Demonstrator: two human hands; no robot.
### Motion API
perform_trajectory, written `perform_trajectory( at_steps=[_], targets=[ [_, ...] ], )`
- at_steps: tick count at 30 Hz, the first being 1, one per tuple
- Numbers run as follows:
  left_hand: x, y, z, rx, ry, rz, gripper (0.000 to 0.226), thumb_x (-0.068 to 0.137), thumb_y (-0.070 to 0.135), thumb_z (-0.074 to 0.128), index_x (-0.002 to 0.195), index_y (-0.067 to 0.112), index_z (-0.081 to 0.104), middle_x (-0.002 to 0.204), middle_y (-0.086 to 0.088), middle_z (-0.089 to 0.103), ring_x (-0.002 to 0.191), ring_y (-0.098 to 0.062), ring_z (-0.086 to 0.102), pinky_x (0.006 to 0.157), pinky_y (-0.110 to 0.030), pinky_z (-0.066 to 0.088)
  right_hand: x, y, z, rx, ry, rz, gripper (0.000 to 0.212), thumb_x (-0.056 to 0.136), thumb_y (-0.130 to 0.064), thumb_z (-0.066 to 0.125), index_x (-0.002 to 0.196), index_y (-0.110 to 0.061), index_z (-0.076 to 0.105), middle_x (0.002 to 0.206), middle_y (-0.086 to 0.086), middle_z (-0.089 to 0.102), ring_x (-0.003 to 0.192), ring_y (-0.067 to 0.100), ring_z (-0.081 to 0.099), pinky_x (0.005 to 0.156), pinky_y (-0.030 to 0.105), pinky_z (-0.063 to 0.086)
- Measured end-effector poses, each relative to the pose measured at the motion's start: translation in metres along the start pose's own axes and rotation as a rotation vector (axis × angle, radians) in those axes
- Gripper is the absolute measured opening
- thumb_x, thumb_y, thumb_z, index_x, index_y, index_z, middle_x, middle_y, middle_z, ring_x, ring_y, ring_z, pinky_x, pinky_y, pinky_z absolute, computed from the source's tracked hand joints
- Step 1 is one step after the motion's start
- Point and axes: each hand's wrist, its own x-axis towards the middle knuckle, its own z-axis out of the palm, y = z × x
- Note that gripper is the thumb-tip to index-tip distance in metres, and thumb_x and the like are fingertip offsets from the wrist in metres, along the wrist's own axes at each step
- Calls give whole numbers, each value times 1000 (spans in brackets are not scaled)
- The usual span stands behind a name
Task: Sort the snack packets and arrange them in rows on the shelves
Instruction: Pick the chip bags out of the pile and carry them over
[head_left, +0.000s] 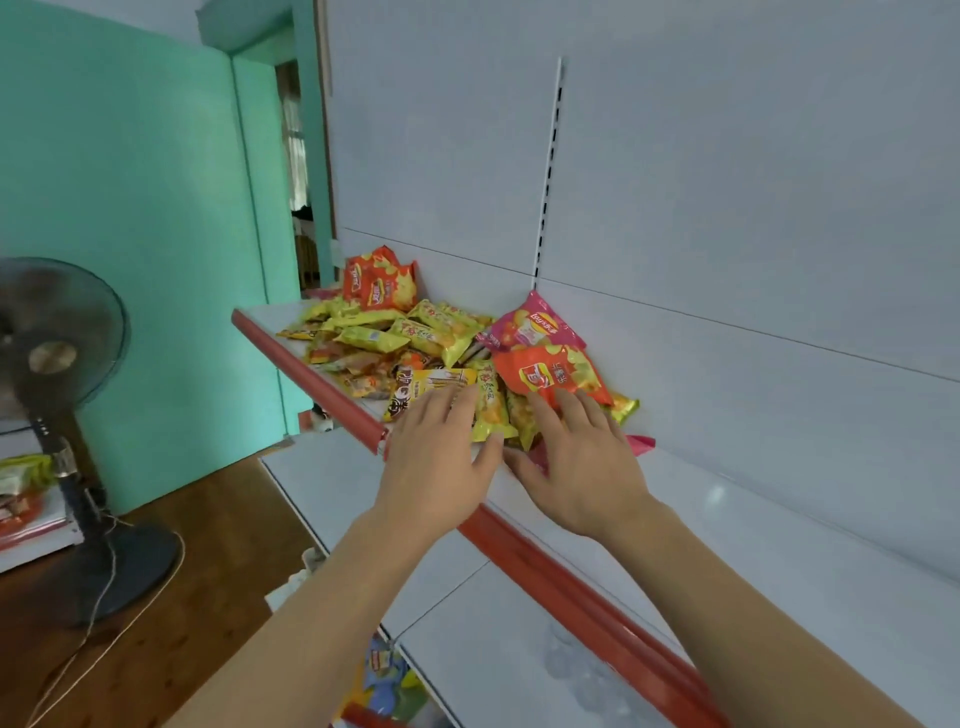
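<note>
Two hands (498, 457), three orange packets (550, 376), one pink packet (530, 325), many yellow.

white shelf (737, 525) | red front edge | loose snack packets (415, 338) heaped

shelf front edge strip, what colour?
Red, on the shelf edge strip; clearest in the head view, left of the left hand.

This looks like a small shop set up inside a house. A white metal retail shelf unit (727, 525) with red price-strip edges (545, 566) and a slotted upright (549, 171) on its back panel carries a heap of snack packets (415, 338) near its left end. Beside it stand a pedestal fan (57, 374) on a wooden floor (197, 571), mint-green walls (130, 208) and a doorway (298, 171) into another room.
</note>
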Motion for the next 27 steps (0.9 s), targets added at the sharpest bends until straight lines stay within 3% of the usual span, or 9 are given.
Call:
perform_trajectory(
  at_steps=[4, 8, 11, 15, 17, 19, 23, 27],
  targets=[
    [43, -9, 17, -20, -93, 178, 66, 106, 48, 41, 162, 17, 26, 166, -6, 29, 155, -26, 21, 126, -44, 21, 16, 9, 5, -29, 32, 197, 75, 94, -66, 33, 157, -26, 25, 162, 9, 29, 151, 33, 21, 121, 49, 20],
    [69, -1, 43, -29, -169, 401, 64, 108, 48, 36, 163, 19, 22, 168, -6, 24, 156, -26, 16, 127, -44, 18, 15, 31, 11, 55, 71, 505, 78, 91, -61, 48, 155, -23, 24, 158, 12, 32, 148, 32, 23, 118, 48, 28],
    [82, 7, 64, -54, -195, 513, 60, 109, 46, 32, 163, 20, 23, 169, -3, 25, 157, -25, 14, 128, -43, 13, 10, 47, 18, 129, 8, 656, 89, 86, -73, 47, 156, -24, 21, 150, 12, 41, 143, 32, 31, 115, 48, 34],
    [98, 7, 89, -20, -210, 619, 53, 109, 44, 34, 155, 20, 43, 158, 0, 46, 154, -24, 24, 126, -44, 12, 15, 53, 26, 216, -29, 708, 67, 85, -71, 53, 136, -28, 54, 115, 1, 62, 110, 22, 57, 90, 34, 48],
    [103, 7, 89, -30, -186, 626, 52, 108, 46, 36, 150, 20, 49, 147, 1, 57, 147, -23, 37, 124, -43, 18, 16, 52, 20, 310, 57, 707, 50, 84, -61, 65, 123, -30, 62, 102, -4, 60, 91, 14, 59, 76, 27, 45],
    [110, 11, 86, -76, -190, 629, 55, 107, 49, 38, 152, 17, 46, 138, -1, 63, 137, -22, 48, 119, -40, 27, 15, 56, 14, 370, 157, 708, 43, 83, -50, 72, 121, -33, 63, 102, -7, 57, 84, 7, 58, 71, 22, 43],
    [127, 23, 74, -380, -233, 515, 67, 104, 58, 40, 156, 16, 35, 120, 1, 67, 111, -20, 64, 87, -32, 49, 14, 60, -7, 510, 396, 685, 38, 84, -38, 77, 119, -40, 60, 112, -15, 53, 90, 4, 62, 71, 16, 49],
    [142, 29, 71, -829, -406, 339, 46, 99, 60, 51, 130, 27, 54, 108, 17, 69, 100, -3, 67, 79, -20, 48, 27, 44, -14, 647, 501, 589, 38, 86, -29, 77, 117, -43, 61, 119, -19, 52, 97, 4, 65, 76, 21, 57]
  ],
)
